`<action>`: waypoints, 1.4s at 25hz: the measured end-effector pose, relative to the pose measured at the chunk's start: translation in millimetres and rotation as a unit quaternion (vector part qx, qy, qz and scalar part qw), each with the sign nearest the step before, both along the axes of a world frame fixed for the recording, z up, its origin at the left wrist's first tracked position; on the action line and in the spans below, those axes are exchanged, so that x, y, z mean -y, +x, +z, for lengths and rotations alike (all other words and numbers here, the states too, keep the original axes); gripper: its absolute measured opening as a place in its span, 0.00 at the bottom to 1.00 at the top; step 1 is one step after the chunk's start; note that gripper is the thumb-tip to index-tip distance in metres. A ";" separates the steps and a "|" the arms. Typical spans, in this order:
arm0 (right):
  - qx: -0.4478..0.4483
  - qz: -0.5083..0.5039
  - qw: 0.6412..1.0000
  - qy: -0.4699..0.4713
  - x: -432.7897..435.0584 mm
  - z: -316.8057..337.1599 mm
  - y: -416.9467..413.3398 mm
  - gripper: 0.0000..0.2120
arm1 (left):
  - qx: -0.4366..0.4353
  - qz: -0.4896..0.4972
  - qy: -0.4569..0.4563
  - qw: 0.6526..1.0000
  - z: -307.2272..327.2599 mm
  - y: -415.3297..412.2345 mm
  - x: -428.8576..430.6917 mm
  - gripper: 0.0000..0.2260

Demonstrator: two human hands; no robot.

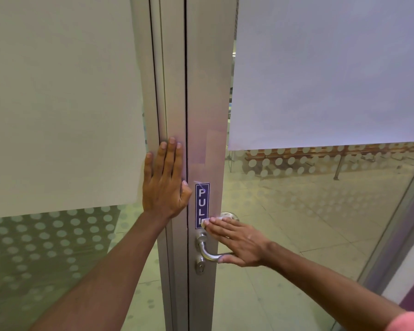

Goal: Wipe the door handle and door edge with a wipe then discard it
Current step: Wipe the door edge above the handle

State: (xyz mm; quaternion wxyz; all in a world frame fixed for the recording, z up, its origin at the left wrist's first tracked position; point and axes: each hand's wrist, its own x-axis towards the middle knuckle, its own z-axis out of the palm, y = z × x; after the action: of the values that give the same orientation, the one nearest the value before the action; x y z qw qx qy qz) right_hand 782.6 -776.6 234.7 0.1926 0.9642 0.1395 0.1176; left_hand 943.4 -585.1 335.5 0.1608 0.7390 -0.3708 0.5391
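Note:
A silver lever door handle (207, 254) sits on the aluminium door edge (210, 115), below a blue PULL sticker (202, 201). My right hand (237, 242) lies flat against the door stile just above the handle, pressing a small white wipe (207, 221) under its fingertips at the sticker's lower end. Only a sliver of the wipe shows. My left hand (164, 180) rests flat with fingers spread on the fixed frame (171, 91) left of the door gap.
Frosted glass panels with dot patterns flank the frame on both sides. A keyhole cylinder (200, 266) sits under the handle. Through the right glass I see a tiled floor and a wooden bench (320, 154).

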 end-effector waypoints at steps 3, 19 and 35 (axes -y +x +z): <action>0.000 0.016 0.999 -0.035 6.8 15.7 -0.6 0.38 | -0.003 -0.003 -0.004 1.000 -0.4 -0.5 0.4 0.40; 0.163 -0.089 0.982 0.033 -9.2 11.3 1.1 0.39 | 0.004 0.002 -0.003 1.000 -1.0 0.8 0.8 0.40; 0.093 -0.079 0.992 0.019 -11.7 -2.7 -12.9 0.39 | 0.011 -0.001 -0.008 1.000 -2.1 1.2 0.8 0.39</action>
State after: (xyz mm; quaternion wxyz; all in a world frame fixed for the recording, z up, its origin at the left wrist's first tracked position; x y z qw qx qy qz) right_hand 769.7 -765.0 232.0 0.1948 0.9607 0.0418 0.1935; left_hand 944.5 -585.9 333.4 0.1628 0.7312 -0.3687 0.5504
